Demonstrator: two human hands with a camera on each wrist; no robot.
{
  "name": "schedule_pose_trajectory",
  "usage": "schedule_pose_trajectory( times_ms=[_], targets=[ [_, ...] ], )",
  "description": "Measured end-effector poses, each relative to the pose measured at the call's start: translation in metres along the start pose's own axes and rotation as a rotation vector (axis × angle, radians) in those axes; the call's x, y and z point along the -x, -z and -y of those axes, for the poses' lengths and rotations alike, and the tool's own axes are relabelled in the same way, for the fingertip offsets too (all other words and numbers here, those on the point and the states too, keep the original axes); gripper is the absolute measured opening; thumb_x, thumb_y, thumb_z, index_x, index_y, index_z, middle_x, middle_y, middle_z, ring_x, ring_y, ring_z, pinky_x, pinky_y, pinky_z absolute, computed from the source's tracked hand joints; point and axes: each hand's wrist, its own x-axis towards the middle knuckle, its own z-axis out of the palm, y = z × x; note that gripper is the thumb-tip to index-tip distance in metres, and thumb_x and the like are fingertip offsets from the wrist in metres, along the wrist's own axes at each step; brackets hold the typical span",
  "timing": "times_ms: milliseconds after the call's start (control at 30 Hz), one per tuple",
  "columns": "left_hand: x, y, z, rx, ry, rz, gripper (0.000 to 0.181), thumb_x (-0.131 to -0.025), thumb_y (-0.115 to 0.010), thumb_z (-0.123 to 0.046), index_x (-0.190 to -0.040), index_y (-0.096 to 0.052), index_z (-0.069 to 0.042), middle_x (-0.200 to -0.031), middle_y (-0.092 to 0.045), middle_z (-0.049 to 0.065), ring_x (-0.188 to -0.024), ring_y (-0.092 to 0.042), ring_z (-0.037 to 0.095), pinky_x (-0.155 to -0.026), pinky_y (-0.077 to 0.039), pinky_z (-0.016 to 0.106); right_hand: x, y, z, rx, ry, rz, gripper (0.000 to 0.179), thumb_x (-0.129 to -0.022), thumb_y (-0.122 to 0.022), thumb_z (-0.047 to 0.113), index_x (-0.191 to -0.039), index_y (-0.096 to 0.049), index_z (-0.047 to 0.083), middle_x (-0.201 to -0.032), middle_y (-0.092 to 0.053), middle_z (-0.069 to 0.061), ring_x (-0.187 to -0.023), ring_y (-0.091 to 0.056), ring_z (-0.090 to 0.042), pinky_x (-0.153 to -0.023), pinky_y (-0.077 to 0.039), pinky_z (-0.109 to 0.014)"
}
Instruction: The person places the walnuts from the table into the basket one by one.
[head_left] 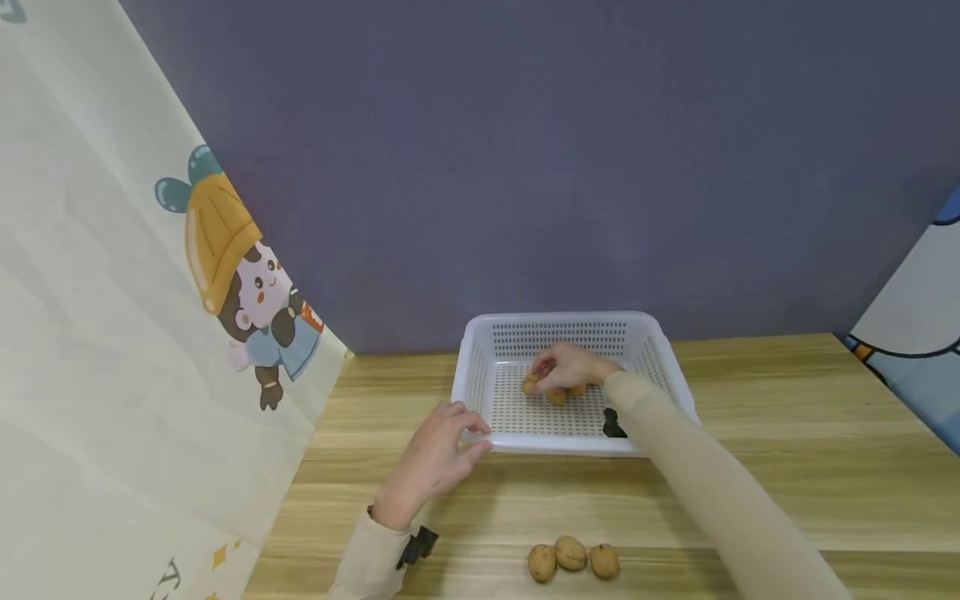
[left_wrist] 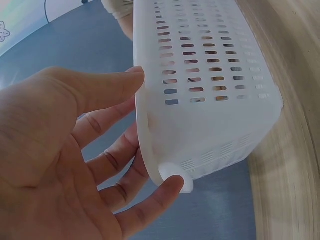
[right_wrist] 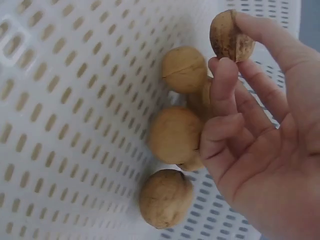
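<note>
A white perforated plastic basket (head_left: 510,442) stands on the wooden table. My left hand (head_left: 438,450) holds its near left corner; in the left wrist view, the thumb (left_wrist: 112,89) lies at the rim, with the other fingers round the corner. Inside the basket, my right hand (head_left: 566,365) pinches a walnut (right_wrist: 231,37) between thumb and fingertips. Several more walnuts (right_wrist: 175,135) lie on the basket's bottom beside that hand, partly hidden by its fingers in the right wrist view.
Three walnuts (head_left: 571,553) lie in a row on the table (head_left: 465,529) in front of the basket. A dark blue-grey wall (head_left: 525,167) rises right behind the basket. At the left hangs a pale sheet (head_left: 97,292) with a cartoon figure.
</note>
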Motion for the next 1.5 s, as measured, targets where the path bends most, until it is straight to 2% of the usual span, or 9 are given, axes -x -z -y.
schedule_pose_trajectory(
  times_ms=[100,300,633,833,1000,1133,1267,1367,1500],
  targets=[
    [0.0,-0.001,0.0,0.0,0.001,-0.001,0.014,-0.093,-0.082,-0.023,-0.104,-0.078,-0.016,-0.106,-0.071,-0.001,-0.104,-0.061,0.018,-0.09,-0.056,0.039,0.0,-0.001,-0.002,0.007,0.009,-0.007,0.036,-0.085,-0.088,0.036,-0.111,-0.079,0.012,-0.102,-0.079,-0.001,-0.091,-0.07,-0.012,-0.086,-0.058,-0.033],
    [0.0,-0.001,-0.001,0.009,0.006,-0.005,0.014,-0.093,-0.082,-0.026,-0.104,-0.079,-0.018,-0.108,-0.072,-0.002,-0.105,-0.062,0.017,-0.09,-0.056,0.038,0.003,-0.005,0.004,0.044,0.018,0.004,0.039,-0.084,-0.089,0.034,-0.114,-0.078,0.012,-0.107,-0.078,-0.002,-0.098,-0.069,-0.015,-0.092,-0.058,-0.038],
    [0.0,-0.001,-0.004,0.03,0.012,-0.004,0.015,-0.093,-0.082,-0.026,-0.105,-0.079,-0.017,-0.108,-0.072,-0.002,-0.106,-0.062,0.017,-0.093,-0.057,0.039,0.005,-0.004,0.007,0.081,0.007,0.027,0.039,-0.086,-0.088,0.03,-0.117,-0.076,0.01,-0.111,-0.076,-0.005,-0.101,-0.069,-0.019,-0.092,-0.059,-0.039],
    [-0.001,-0.003,-0.002,0.032,0.006,-0.004,0.015,-0.093,-0.082,-0.024,-0.105,-0.079,-0.016,-0.109,-0.072,-0.001,-0.107,-0.063,0.019,-0.093,-0.057,0.04,0.01,0.01,0.013,0.041,-0.005,0.071,0.046,-0.09,-0.083,0.03,-0.127,-0.072,0.007,-0.12,-0.075,-0.01,-0.108,-0.069,-0.022,-0.101,-0.057,-0.044],
    [-0.002,-0.004,-0.001,0.024,0.003,-0.016,0.014,-0.093,-0.082,-0.023,-0.104,-0.078,-0.016,-0.107,-0.072,0.0,-0.106,-0.062,0.019,-0.092,-0.057,0.041,0.021,0.032,0.023,-0.007,0.017,0.088,0.05,-0.094,-0.078,0.028,-0.136,-0.066,0.002,-0.122,-0.075,-0.012,-0.098,-0.072,-0.028,-0.094,-0.059,-0.044],
    [-0.001,-0.004,-0.001,0.017,0.007,-0.021,0.015,-0.092,-0.082,-0.023,-0.104,-0.078,-0.016,-0.107,-0.072,0.0,-0.105,-0.062,0.018,-0.092,-0.057,0.041,0.037,0.048,0.038,0.037,0.089,0.038,0.046,-0.097,-0.072,0.033,-0.135,-0.069,0.007,-0.123,-0.075,-0.011,-0.107,-0.072,-0.029,-0.095,-0.059,-0.049],
    [-0.001,-0.005,0.0,0.019,0.005,-0.022,0.014,-0.092,-0.083,-0.023,-0.103,-0.078,-0.016,-0.105,-0.071,-0.001,-0.104,-0.062,0.018,-0.091,-0.057,0.041,0.06,0.056,0.055,0.047,0.187,-0.068,0.038,-0.101,-0.07,0.032,-0.132,-0.071,0.01,-0.125,-0.075,-0.01,-0.114,-0.07,-0.028,-0.098,-0.058,-0.05],
    [-0.002,-0.005,0.0,0.016,-0.011,-0.028,0.014,-0.091,-0.083,-0.022,-0.102,-0.078,-0.015,-0.103,-0.071,-0.001,-0.103,-0.063,0.019,-0.091,-0.057,0.041,0.082,0.053,0.067,0.048,0.239,-0.143,0.031,-0.101,-0.073,0.027,-0.127,-0.074,0.012,-0.12,-0.077,-0.005,-0.102,-0.072,-0.023,-0.088,-0.061,-0.044],
    [-0.002,-0.004,-0.001,0.013,-0.015,-0.028,0.013,-0.091,-0.084,-0.022,-0.101,-0.079,-0.015,-0.102,-0.072,-0.001,-0.103,-0.064,0.02,-0.091,-0.056,0.041,0.11,0.036,0.079,0.044,0.301,-0.201,0.022,-0.099,-0.076,0.023,-0.119,-0.077,0.015,-0.106,-0.079,0.001,-0.083,-0.07,-0.012,-0.069,-0.06,-0.03]
  ],
)
